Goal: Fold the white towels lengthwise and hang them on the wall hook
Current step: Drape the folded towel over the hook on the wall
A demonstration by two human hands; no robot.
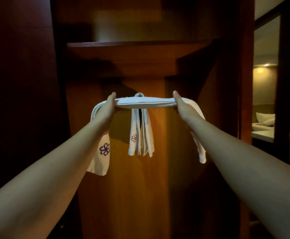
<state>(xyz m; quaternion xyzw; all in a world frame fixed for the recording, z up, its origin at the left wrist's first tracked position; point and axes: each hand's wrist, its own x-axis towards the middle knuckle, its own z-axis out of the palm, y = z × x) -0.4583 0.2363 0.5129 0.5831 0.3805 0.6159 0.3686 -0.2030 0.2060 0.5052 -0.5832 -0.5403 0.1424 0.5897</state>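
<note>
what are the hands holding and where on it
A folded white towel, stretched level in front of the hook: left hand grips near one end, right hand near the other.

The folded towel [145,102] covers most of the wall hook [138,95]; only its top part shows. The fingers of the left hand [108,105] and the right hand [180,104] are hidden under the towel, so the grip is not clear. Both arms are cut by the bottom edge. The shelf [123,44] area above is blurred and dark. The bed [263,125] is cut by the door frame.
</note>
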